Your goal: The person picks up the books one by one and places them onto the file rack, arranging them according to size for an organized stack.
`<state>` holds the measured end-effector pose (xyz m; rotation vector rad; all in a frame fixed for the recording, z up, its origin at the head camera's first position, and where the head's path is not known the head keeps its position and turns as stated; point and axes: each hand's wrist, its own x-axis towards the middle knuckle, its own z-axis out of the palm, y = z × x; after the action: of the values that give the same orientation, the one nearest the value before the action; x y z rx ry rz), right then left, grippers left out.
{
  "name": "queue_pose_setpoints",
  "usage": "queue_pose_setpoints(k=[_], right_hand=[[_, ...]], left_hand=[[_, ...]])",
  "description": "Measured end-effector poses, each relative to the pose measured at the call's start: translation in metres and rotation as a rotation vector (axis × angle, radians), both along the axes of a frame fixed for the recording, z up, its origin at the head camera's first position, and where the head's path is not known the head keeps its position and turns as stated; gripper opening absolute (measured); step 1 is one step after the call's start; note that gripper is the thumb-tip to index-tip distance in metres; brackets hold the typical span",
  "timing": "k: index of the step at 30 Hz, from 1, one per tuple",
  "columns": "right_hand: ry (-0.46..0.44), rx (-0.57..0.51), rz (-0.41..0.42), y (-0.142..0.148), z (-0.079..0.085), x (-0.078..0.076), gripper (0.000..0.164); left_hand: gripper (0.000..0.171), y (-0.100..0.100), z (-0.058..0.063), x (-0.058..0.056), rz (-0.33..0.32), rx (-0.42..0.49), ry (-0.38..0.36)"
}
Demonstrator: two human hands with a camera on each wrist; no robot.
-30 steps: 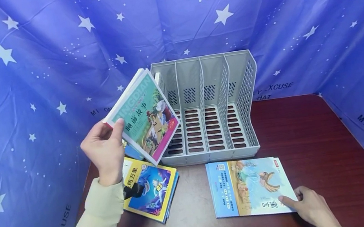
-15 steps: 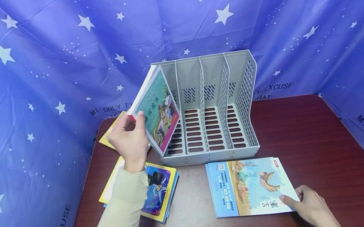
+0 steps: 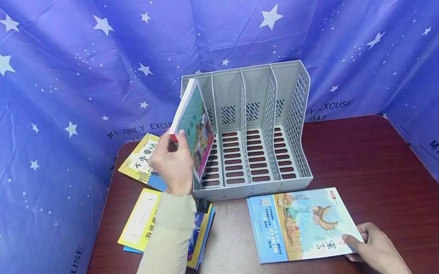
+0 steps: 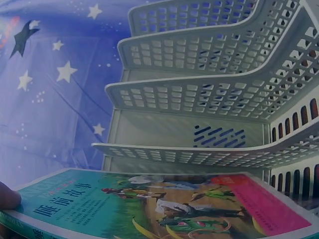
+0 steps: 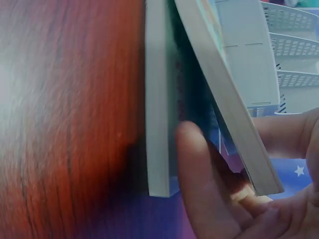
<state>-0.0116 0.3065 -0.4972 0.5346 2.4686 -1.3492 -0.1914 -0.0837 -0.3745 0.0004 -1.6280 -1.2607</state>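
Note:
My left hand (image 3: 174, 165) pinches a green storybook (image 3: 197, 133) with a magenta strip by its spine edge. The storybook stands nearly upright at the leftmost compartment of a grey file rack (image 3: 270, 187); whether it touches the rack's floor is hidden. In the left wrist view its cover (image 4: 149, 204) lies alongside the dividers. At the lower right, my right hand (image 3: 376, 246) grips the near corner of a light-blue book (image 3: 302, 224), thumb on top. In the right wrist view that upper book (image 5: 234, 119) is tilted up from a lower book (image 5: 158, 129), with fingers between them.
Left of the rack lies a yellow-and-blue book (image 3: 143, 161). Nearer, a stack topped by a yellow-bordered book (image 3: 142, 221) is partly under my left sleeve (image 3: 161, 256). A star-patterned blue curtain (image 3: 202, 25) surrounds the dark red table (image 3: 380, 169).
My left hand has moved right with the green storybook and turned it more upright into line with the leftmost compartment. My right hand has lifted the light-blue book's near corner slightly.

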Motion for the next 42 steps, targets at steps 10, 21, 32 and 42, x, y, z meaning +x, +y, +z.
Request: queue_pose_setpoints(k=[10,21,32,42], right_hand=[[0.093,-0.199,-0.113,-0.007,0.003,0.004,0.045],[0.144,-0.186,-0.113,-0.004,0.003,0.008,0.044],[0.145,-0.160,-0.113,-0.006,0.006,0.011,0.041],[0.141,-0.156,-0.110,-0.006,0.007,0.012,0.040]], left_hand=[[0.004,0.012,-0.016,-0.013,0.140,-0.081,-0.008],[0.005,0.026,-0.029,-0.024,0.160,-0.116,0.021],[0.013,0.041,-0.047,-0.045,0.239,-0.130,0.010],[0.015,0.045,-0.062,-0.049,0.300,-0.078,-0.040]])
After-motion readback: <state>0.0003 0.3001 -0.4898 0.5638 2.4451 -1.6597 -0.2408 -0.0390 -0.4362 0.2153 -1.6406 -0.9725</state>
